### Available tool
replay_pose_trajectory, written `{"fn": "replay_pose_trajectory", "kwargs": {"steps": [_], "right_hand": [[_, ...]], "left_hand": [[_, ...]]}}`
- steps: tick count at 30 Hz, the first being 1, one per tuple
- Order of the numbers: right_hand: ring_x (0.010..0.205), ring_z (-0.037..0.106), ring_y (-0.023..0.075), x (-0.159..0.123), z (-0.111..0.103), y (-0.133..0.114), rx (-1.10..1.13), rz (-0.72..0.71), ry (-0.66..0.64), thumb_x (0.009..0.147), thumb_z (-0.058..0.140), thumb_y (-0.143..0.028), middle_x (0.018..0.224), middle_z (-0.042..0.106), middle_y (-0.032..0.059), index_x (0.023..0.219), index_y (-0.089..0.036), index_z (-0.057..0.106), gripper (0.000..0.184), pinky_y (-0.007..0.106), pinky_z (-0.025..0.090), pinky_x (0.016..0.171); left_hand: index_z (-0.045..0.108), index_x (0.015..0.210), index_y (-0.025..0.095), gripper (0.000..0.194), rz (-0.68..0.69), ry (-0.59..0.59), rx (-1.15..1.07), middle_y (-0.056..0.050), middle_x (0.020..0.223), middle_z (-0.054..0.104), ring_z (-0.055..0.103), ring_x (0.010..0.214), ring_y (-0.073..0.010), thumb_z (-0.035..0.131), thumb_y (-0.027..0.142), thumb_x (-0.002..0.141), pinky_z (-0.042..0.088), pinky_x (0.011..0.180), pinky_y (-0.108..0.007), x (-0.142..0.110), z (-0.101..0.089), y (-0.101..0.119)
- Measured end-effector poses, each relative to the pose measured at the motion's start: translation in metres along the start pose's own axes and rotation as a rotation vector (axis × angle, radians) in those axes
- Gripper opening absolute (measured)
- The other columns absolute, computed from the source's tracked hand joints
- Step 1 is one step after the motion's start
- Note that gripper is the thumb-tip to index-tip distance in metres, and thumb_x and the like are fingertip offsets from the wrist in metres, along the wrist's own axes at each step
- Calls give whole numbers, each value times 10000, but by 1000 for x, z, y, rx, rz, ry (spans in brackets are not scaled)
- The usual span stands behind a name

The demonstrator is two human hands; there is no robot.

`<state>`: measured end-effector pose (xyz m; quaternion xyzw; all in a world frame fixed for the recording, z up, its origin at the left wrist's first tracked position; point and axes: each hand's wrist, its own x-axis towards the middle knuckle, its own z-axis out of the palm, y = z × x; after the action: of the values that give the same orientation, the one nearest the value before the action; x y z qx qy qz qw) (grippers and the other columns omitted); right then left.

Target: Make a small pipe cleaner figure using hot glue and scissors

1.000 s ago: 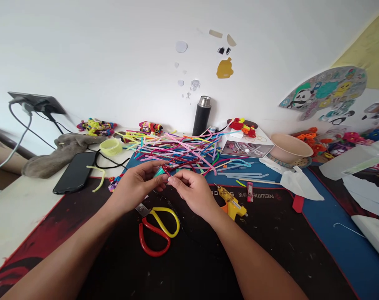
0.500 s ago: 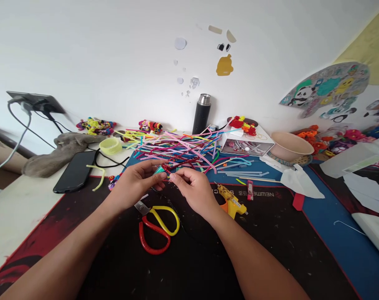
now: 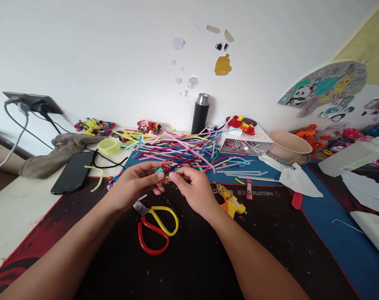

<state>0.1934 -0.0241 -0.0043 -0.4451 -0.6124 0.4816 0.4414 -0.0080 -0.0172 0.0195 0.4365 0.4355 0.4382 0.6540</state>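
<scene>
Between my hands is a small pipe-cleaner piece [image 3: 164,168] with a glittery red top, a teal band and a bit of orange below. My left hand [image 3: 141,179] is closed around it, hiding much of its lower part. My right hand [image 3: 189,185] pinches at its right side, where a thin yellow-green strand shows at the fingertips. Under my hands lie scissors [image 3: 158,229] with one red and one yellow handle. A yellow glue gun [image 3: 233,204] rests right of my right wrist.
Behind my hands spreads a heap of colourful pipe cleaners [image 3: 180,148]. A black thermos [image 3: 200,114] stands by the wall, beside a white drawer box [image 3: 258,139]. Further right is a beige bowl [image 3: 290,146]. A phone [image 3: 72,173] and a yellow-green coil [image 3: 109,146] lie left.
The pipe-cleaner piece has been turned in my fingers, so its red top now looks rounder and orange shows beneath. My left fingers have shifted slightly lower; the view moved a little.
</scene>
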Motion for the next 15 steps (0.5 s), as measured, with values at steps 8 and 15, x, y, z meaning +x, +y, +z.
{"fn": "replay_pose_trajectory", "kwargs": {"steps": [8,15], "right_hand": [[629,606,153,-1,0,-3,47,-10,-17,1000,695,-480,763,714,15,910,-216,770,288,272,413,576],[648,616,157,0,0,-3,46,-12,-12,1001,690,-476,767,724,20,907,-215,764,287,271,410,567]], "left_hand": [[826,1059,160,494,-14,-50,-69,-62,800,808,739,587,-166,1048,368,669,598,533,-229,1,-4,-3],[825,1064,166,470,-4,-54,-61,-60,803,809,742,586,-169,1038,357,691,596,528,-227,-1,-1,-2]]}}
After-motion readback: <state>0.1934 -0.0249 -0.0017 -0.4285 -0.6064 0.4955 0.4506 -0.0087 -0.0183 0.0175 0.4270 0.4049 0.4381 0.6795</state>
